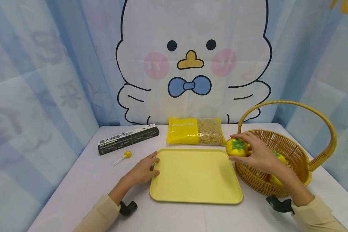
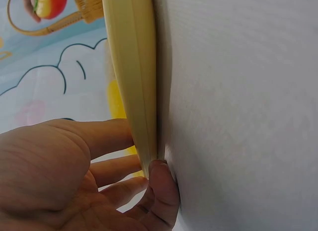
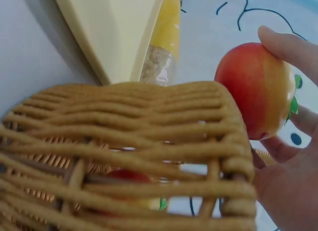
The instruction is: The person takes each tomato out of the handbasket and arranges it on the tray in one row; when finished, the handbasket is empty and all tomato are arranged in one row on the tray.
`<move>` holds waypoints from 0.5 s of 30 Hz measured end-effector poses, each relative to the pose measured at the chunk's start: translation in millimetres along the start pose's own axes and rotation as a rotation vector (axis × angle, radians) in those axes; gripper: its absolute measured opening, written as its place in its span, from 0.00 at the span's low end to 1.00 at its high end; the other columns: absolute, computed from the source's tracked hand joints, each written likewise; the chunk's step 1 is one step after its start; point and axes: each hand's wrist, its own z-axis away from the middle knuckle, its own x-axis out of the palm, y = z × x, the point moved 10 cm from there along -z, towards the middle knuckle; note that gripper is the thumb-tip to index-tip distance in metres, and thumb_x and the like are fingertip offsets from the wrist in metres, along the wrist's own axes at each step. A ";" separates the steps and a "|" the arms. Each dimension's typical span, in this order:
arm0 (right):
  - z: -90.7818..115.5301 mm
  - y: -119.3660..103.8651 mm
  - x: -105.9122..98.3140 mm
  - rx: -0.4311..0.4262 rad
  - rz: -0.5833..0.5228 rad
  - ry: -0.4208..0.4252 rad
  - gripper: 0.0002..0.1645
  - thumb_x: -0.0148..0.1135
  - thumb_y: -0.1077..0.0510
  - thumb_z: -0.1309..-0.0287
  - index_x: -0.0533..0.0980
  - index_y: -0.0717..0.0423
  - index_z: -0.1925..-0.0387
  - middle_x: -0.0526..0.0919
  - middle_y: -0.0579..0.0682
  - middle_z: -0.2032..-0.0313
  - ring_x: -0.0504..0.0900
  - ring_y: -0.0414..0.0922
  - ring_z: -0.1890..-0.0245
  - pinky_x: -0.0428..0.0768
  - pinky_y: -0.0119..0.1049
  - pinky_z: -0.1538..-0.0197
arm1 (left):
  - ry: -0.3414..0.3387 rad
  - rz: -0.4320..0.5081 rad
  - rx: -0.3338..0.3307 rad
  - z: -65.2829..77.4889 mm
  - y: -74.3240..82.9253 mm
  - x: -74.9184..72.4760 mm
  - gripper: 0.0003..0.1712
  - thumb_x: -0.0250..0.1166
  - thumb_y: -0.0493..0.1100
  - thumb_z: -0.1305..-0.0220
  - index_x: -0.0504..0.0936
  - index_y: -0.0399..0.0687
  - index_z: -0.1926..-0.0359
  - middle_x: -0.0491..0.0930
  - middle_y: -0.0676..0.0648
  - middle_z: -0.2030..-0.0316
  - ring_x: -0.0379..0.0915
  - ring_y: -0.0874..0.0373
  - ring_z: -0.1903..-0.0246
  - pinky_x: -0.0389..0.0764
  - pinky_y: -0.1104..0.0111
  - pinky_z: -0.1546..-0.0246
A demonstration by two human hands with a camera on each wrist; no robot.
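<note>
My right hand grips a round red-and-yellow fruit with a green leafy top. It holds the fruit above the near-left rim of a wicker basket; the fruit's red side shows in the right wrist view. More such fruits lie inside the basket, partly hidden by my right arm. At the left edge of a yellow tray, my left hand holds the rim. In the left wrist view, its fingers reach over the tray's edge while one curled finger is low beside the table.
A yellow bag of pasta lies behind the tray. To the left are a black-and-white pasta box and a yellow lollipop. The basket's tall handle arches over at right. A printed curtain stands behind the table.
</note>
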 end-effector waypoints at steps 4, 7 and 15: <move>-2.7 -3.1 5.0 0.005 -0.021 -0.003 0.40 0.84 0.51 0.47 0.77 0.51 0.33 0.79 0.55 0.49 0.78 0.46 0.58 0.83 0.30 0.61 | -0.006 -0.006 0.005 -0.4 0.4 -0.3 0.32 0.69 0.42 0.28 0.75 0.37 0.27 0.55 0.40 0.16 0.77 0.55 0.51 0.81 0.58 0.45; -5.3 -4.8 10.0 0.008 -0.026 -0.012 0.41 0.84 0.50 0.47 0.77 0.50 0.33 0.79 0.55 0.47 0.79 0.46 0.57 0.83 0.31 0.59 | -0.008 -0.006 0.006 -0.2 1.0 -0.7 0.32 0.69 0.42 0.27 0.74 0.37 0.27 0.54 0.40 0.16 0.77 0.55 0.50 0.81 0.59 0.44; -9.3 -7.6 23.6 0.035 -0.063 -0.047 0.41 0.83 0.47 0.46 0.77 0.50 0.33 0.80 0.56 0.40 0.79 0.47 0.54 0.81 0.33 0.57 | -0.001 0.001 0.003 1.3 1.0 -1.8 0.32 0.70 0.41 0.28 0.75 0.37 0.28 0.55 0.40 0.16 0.75 0.55 0.53 0.79 0.60 0.49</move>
